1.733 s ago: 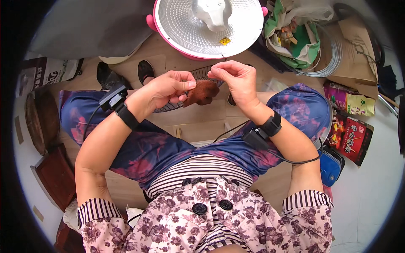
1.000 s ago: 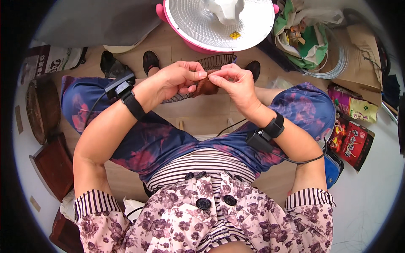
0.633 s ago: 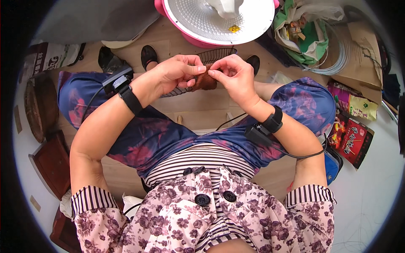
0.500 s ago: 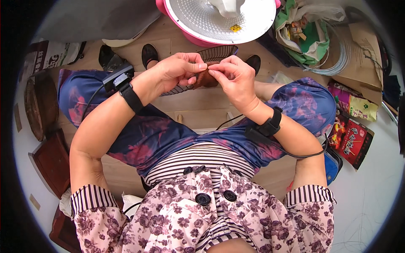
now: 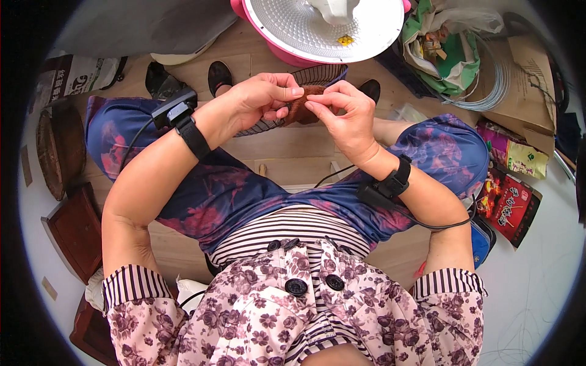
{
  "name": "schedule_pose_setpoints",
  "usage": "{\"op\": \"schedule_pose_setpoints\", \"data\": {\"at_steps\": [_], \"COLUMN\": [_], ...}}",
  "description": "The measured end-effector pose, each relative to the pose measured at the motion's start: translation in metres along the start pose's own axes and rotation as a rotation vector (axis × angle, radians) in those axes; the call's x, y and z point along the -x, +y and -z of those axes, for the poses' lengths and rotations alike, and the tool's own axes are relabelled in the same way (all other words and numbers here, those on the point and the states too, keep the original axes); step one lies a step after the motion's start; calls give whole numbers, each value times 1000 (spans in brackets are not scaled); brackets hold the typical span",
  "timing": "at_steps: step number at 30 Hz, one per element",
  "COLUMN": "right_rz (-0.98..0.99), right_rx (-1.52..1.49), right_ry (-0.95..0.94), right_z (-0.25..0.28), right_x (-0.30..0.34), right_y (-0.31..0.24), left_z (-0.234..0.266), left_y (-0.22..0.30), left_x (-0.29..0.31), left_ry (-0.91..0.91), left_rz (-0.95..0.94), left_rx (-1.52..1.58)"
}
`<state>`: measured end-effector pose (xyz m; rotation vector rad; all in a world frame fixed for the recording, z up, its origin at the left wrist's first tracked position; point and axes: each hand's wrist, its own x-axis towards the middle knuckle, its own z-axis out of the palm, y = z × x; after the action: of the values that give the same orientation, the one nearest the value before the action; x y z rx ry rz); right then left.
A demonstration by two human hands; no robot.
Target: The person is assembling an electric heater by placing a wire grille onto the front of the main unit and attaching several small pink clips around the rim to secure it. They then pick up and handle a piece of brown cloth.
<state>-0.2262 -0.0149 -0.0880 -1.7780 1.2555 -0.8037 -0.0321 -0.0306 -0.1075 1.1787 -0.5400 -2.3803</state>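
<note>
My left hand [image 5: 268, 97] is closed, its thumb and forefinger pinched together. Close beside it, my right hand [image 5: 345, 116] also pinches with thumb and forefinger. Whatever lies between the fingertips is too small to make out. A brown, fuzzy piece [image 5: 303, 112] shows just below and between the fingers; I cannot tell whether they grip it. Behind the hands, above my spread knees, is a dark grid-patterned piece [image 5: 320, 75] with a purple edge, partly hidden by the hands.
Beyond my hands stands a pink-rimmed heater with a white dimpled dish [image 5: 274, 27]. To the right are a green-and-white bag [image 5: 455, 76], coiled wire [image 5: 497, 91], cardboard [image 5: 525, 104] and a red package [image 5: 510, 204]. Dark red wooden pieces [image 5: 76, 229] lie left.
Both hands stay nearly in place, still pinching. The fingertips have parted slightly, and more of the brown fuzzy piece shows between them. The whole view has shifted a little.
</note>
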Motion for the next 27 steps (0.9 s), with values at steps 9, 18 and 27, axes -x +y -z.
{"op": "schedule_pose_setpoints", "data": {"at_steps": [9,18,27], "right_rz": [151,-113,-320], "right_rx": [108,-226,-366], "right_ry": [29,43,-99], "right_z": [-3,-1,-6], "right_x": [3,-4,-2], "right_y": [9,8,23], "left_z": [3,4,4], "left_y": [-1,0,-2], "left_x": [-3,-2,-3], "left_ry": [-5,16,1], "left_rz": [2,4,14], "left_rx": [9,8,17]}}
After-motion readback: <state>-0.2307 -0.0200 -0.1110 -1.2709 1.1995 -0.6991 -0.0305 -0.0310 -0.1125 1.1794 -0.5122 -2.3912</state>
